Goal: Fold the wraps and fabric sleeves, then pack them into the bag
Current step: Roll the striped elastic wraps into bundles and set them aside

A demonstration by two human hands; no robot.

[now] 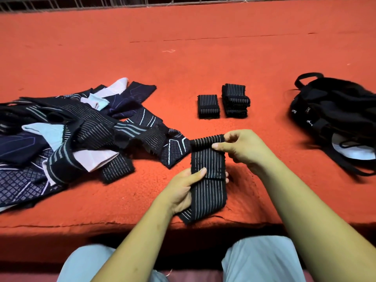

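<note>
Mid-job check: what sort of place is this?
Likely an informal packing spot, not a factory line: a low platform covered in red carpet, a wire grille behind it, and a loose heap of wraps and sleeves.

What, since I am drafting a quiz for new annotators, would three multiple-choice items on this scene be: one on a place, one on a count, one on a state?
1. Where does the black bag lie?
A. at the right of the red surface
B. under a heap of clothes
C. on the person's lap

2. How many folded piles stand beyond the hands?
A. none
B. two
C. five

3. What is the state of the striped wrap?
A. flat and untouched
B. packed away
C. held by both hands, partly folded

Key:
1 A, the bag sits on the surface's right side.
2 B, a low pile and a taller one stand side by side.
3 C, the left hand grips its middle and the right hand pinches its far end.
</note>
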